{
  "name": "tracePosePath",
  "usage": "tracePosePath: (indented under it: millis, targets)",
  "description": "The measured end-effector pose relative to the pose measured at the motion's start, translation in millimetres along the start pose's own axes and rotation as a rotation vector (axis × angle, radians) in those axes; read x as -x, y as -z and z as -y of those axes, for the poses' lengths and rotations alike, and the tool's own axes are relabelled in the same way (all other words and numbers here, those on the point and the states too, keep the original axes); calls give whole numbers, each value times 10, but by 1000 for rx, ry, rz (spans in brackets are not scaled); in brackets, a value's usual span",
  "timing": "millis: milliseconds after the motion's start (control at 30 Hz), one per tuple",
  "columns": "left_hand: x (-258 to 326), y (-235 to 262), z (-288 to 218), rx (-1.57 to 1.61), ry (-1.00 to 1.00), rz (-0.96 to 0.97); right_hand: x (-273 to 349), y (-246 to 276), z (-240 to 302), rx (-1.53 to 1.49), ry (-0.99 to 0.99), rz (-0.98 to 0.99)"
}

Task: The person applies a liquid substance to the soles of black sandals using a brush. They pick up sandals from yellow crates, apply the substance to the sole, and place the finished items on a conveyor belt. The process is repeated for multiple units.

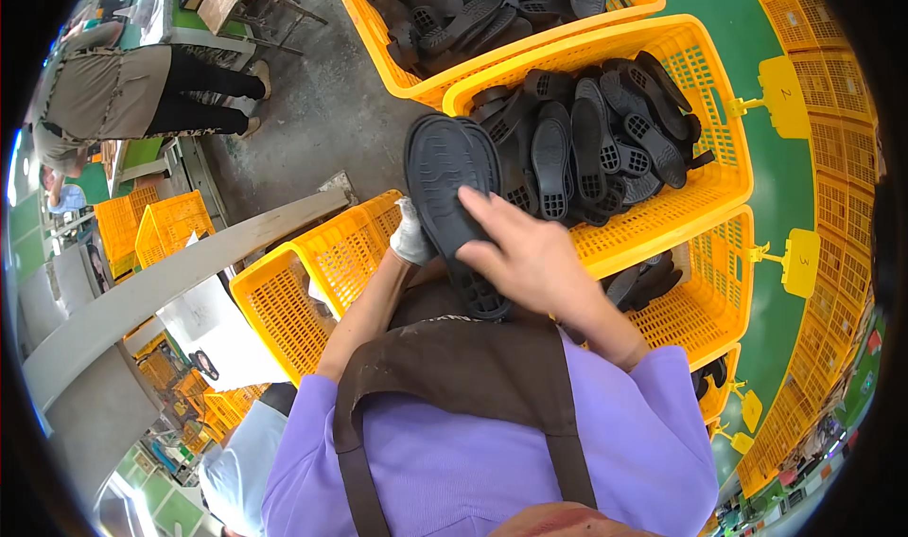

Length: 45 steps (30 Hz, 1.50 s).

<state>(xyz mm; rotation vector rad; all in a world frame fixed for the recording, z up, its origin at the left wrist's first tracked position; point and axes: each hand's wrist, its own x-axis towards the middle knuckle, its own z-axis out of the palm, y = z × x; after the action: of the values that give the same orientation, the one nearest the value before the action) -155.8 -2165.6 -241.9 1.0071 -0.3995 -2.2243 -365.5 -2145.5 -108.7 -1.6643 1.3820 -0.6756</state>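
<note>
A stack of what looks like two black shoe soles (443,173) is held upright in front of my apron. My left hand (411,238), in a white glove, grips the stack at its left edge; most of its fingers are hidden behind the soles. Bare, my right hand (530,258) reaches across from the right. Its thumb and forefinger are spread apart and rest on the face of the top sole. To the right, a yellow crate (662,229) holds many loose black soles (591,140).
Another yellow crate (407,88) of soles stands beyond, and one (728,296) nearer on the right. Yellow crates (274,296) stand at my left beside a pale curved beam (189,263). A person in dark trousers (194,78) stands at the far left. Numbered yellow tags (783,97) hang at right.
</note>
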Motion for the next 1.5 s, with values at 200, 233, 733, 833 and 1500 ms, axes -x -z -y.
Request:
tracePosePath:
  millis: [200, 233, 733, 833, 1500]
  targets:
    - [-31, 52, 45, 153, -97, 243, -420, 17, -1835, 19, -418, -231]
    - [-23, 53, 55, 158, -97, 250, -450, -134, -2128, 215, -525, -169]
    - [213, -45, 77, 132, -100, 33, -405, -1015, -2973, 119, -965, -459]
    - [207, -48, 65, 116, -109, 44, -425, -1131, -2829, 10, -971, -546]
    - [336, 16, 51, 168, -133, 73, -804, -883, -3013, 173, -954, -490]
